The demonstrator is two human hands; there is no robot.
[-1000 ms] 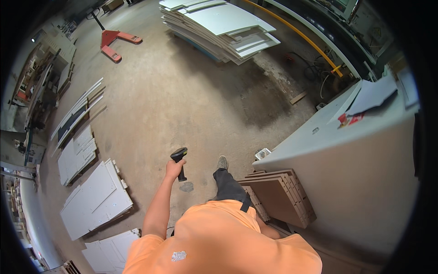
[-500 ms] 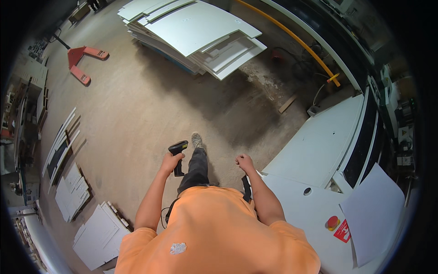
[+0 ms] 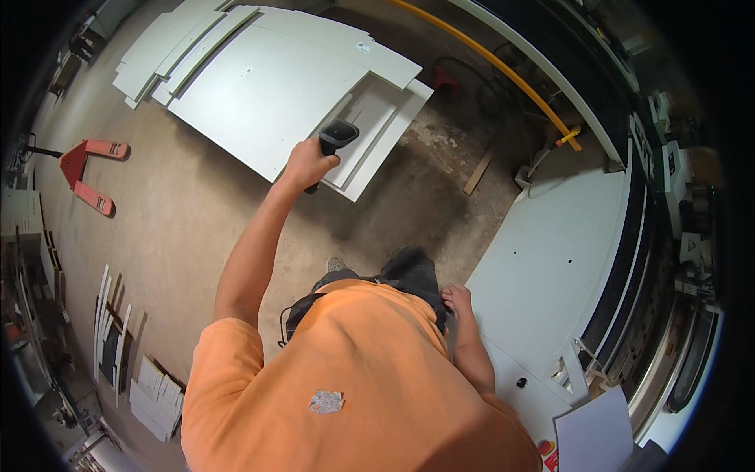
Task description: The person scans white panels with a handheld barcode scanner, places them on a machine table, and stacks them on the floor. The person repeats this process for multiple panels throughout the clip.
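Up goes our left hand (image 3: 307, 164), gripping the black handheld scanner (image 3: 333, 141) out over the stacked white panels (image 3: 267, 86), nose aimed across them, while our right hand (image 3: 457, 299) hangs loosely curled, empty, well back.

Round red-and-yellow sticker (image 3: 545, 449) on the white machine top, lower right; small white label (image 3: 362, 48) on the stacked white panels.

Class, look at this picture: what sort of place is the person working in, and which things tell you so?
Probably a panel or furniture workshop: a stack of white boards lies on the concrete floor, a red pallet jack stands nearby, and a large white machine table sits beside the person.
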